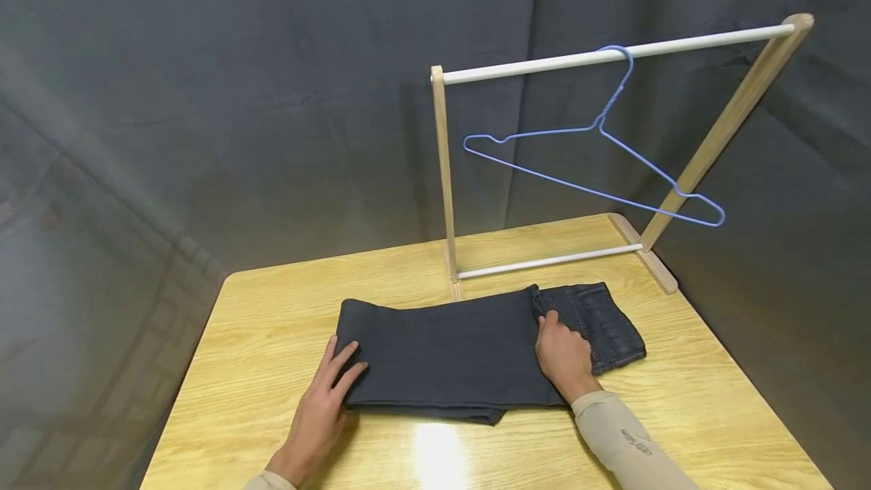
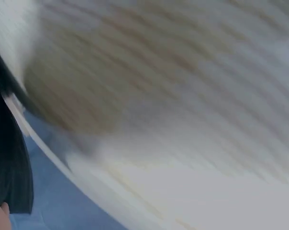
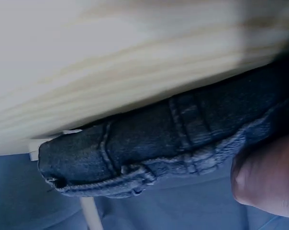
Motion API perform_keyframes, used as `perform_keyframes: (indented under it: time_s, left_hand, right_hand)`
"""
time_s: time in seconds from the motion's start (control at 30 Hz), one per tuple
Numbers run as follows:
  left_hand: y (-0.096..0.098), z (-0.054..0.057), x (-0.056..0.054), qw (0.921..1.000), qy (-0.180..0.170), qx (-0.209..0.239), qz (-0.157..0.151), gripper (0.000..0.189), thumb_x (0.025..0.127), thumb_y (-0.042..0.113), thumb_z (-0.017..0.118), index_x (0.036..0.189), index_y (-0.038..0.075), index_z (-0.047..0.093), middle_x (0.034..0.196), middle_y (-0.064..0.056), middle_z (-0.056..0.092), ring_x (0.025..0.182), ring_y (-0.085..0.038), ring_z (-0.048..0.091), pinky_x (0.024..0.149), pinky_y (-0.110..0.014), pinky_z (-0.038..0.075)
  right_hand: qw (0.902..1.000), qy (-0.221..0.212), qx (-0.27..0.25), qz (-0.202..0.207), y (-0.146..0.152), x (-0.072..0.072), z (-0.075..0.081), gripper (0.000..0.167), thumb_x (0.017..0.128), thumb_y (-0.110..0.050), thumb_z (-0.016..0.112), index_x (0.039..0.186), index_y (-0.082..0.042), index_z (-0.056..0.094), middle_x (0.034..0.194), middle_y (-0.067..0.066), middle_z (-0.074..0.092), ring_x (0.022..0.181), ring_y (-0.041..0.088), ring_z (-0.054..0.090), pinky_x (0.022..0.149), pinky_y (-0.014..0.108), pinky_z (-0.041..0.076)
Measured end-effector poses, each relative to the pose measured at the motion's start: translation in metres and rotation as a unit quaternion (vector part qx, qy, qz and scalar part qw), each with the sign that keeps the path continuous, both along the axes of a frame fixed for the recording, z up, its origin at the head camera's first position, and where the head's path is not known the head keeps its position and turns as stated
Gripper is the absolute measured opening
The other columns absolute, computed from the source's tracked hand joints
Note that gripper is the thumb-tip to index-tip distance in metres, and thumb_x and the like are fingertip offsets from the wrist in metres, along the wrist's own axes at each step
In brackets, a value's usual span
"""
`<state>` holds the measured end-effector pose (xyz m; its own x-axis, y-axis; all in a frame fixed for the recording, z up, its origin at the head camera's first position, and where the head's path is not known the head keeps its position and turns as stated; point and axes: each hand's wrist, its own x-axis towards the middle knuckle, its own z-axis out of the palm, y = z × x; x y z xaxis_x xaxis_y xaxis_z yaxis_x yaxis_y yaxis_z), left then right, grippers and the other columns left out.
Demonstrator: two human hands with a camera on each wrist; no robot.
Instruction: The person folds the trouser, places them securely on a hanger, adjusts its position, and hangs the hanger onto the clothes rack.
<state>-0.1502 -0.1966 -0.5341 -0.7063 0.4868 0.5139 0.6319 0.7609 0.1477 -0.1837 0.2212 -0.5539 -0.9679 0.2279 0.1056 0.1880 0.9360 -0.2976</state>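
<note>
Dark jeans (image 1: 449, 350) lie folded on the table, their smooth legs doubled to the left and the stitched upper part (image 1: 599, 324) showing at the right. At the left fold is my left hand (image 1: 323, 407), its fingers spread and resting on the cloth's edge. My right hand (image 1: 565, 354) has its fingers curled, gripping the jeans where the legs meet the stitched part. In the right wrist view, a fingertip (image 3: 264, 177) shows close to the jeans' seamed edge (image 3: 192, 160). The left wrist view catches only a sliver of dark cloth (image 2: 10, 158).
Behind the jeans stands a wooden rack (image 1: 445, 172) with white rails. A blue wire hanger (image 1: 558, 181) hangs from its top rail (image 1: 708, 41). The wooden table (image 1: 272, 308) is backed by a grey curtain (image 1: 306, 97).
</note>
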Motion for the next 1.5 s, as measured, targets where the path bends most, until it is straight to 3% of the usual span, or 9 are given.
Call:
perform_keyframes:
  time_s: [0.13, 0.2, 0.27, 0.4, 0.47, 0.57, 0.7, 1.13, 1.5]
  left_hand:
    - [-0.015, 0.003, 0.003, 0.9997, 0.026, 0.002, 0.0, 0.082, 0.054, -0.028, 0.072, 0.126, 0.009, 0.064, 0.151, -0.016, 0.047, 0.146, -0.044, 0.033, 0.119, -0.007, 0.007]
    - [-0.022, 0.0, 0.004, 0.9993, 0.031, 0.002, 0.022, 0.081, 0.053, -0.029, 0.07, 0.125, 0.008, 0.065, 0.15, -0.016, 0.048, 0.145, -0.044, 0.036, 0.119, -0.006, 0.009]
    - [-0.028, -0.006, 0.005, 0.9982, 0.022, -0.012, 0.054, 0.078, 0.055, -0.028, 0.066, 0.124, 0.008, 0.065, 0.149, -0.016, 0.049, 0.142, -0.043, 0.039, 0.119, -0.015, 0.025]
    - [-0.033, -0.022, 0.008, 0.9905, -0.07, -0.053, 0.106, 0.072, 0.064, -0.022, 0.06, 0.129, 0.01, 0.062, 0.149, -0.015, 0.047, 0.139, -0.044, 0.042, 0.096, -0.039, 0.054]
    - [-0.034, -0.027, 0.008, 0.9817, -0.13, -0.056, 0.127, 0.07, 0.067, -0.019, 0.058, 0.131, 0.01, 0.06, 0.15, -0.015, 0.045, 0.14, -0.045, 0.041, 0.088, -0.047, 0.057]
    - [-0.033, -0.03, 0.008, 0.9672, -0.205, -0.026, 0.147, 0.071, 0.068, -0.018, 0.056, 0.134, 0.009, 0.058, 0.153, -0.015, 0.042, 0.143, -0.046, 0.037, 0.095, -0.053, 0.053]
    - [-0.031, -0.03, 0.006, 0.9586, -0.24, 0.003, 0.154, 0.073, 0.067, -0.021, 0.057, 0.134, 0.009, 0.058, 0.154, -0.016, 0.039, 0.144, -0.048, 0.034, 0.1, -0.057, 0.049]
    - [-0.025, -0.034, 0.002, 0.9654, -0.212, 0.005, 0.152, 0.077, 0.065, -0.026, 0.056, 0.131, 0.012, 0.059, 0.154, -0.017, 0.039, 0.142, -0.051, 0.034, 0.092, -0.053, 0.054]
    - [-0.014, -0.032, 0.004, 0.984, -0.133, -0.046, 0.108, 0.083, 0.055, -0.028, 0.068, 0.127, 0.012, 0.062, 0.151, -0.016, 0.043, 0.143, -0.044, 0.037, 0.099, -0.052, 0.052]
  right_hand:
    - [0.9999, 0.004, -0.003, 0.014, -0.014, -0.001, -0.001, 0.033, 0.108, -0.023, 0.035, 0.1, 0.004, 0.052, 0.055, 0.015, 0.054, 0.046, 0.034, 0.056, 0.039, 0.045, 0.043]
    - [0.9995, 0.007, -0.008, 0.029, -0.022, -0.002, -0.001, 0.033, 0.108, -0.023, 0.034, 0.099, 0.003, 0.052, 0.055, 0.014, 0.054, 0.045, 0.032, 0.055, 0.037, 0.043, 0.041]
    - [0.999, 0.01, -0.013, 0.041, -0.029, -0.003, 0.0, 0.033, 0.108, -0.023, 0.034, 0.099, 0.002, 0.052, 0.055, 0.014, 0.054, 0.044, 0.031, 0.055, 0.036, 0.042, 0.04]
    - [0.999, 0.008, -0.015, 0.042, -0.037, -0.003, -0.001, 0.033, 0.109, -0.024, 0.033, 0.1, 0.002, 0.052, 0.057, 0.015, 0.056, 0.046, 0.032, 0.056, 0.037, 0.042, 0.04]
    - [0.9991, 0.004, -0.015, 0.039, -0.038, -0.003, -0.002, 0.033, 0.109, -0.024, 0.034, 0.1, 0.002, 0.052, 0.058, 0.015, 0.056, 0.047, 0.033, 0.057, 0.038, 0.044, 0.042]
    - [0.9994, -0.001, -0.013, 0.033, -0.039, -0.002, -0.004, 0.032, 0.109, -0.025, 0.035, 0.099, 0.001, 0.051, 0.058, 0.015, 0.056, 0.048, 0.033, 0.058, 0.039, 0.044, 0.042]
    - [0.9995, 0.004, -0.006, 0.031, -0.038, -0.001, -0.005, 0.031, 0.108, -0.026, 0.037, 0.097, 0.0, 0.05, 0.058, 0.015, 0.056, 0.048, 0.033, 0.058, 0.039, 0.044, 0.043]
    - [0.9989, 0.026, -0.019, 0.035, -0.033, -0.003, -0.002, 0.031, 0.109, -0.028, 0.035, 0.101, -0.001, 0.048, 0.058, 0.013, 0.056, 0.048, 0.032, 0.057, 0.039, 0.044, 0.042]
    - [0.9817, 0.187, -0.015, 0.029, -0.008, -0.002, 0.01, 0.028, 0.107, -0.028, 0.044, 0.099, -0.002, 0.053, 0.052, 0.007, 0.047, 0.037, 0.026, 0.047, 0.034, 0.038, 0.033]
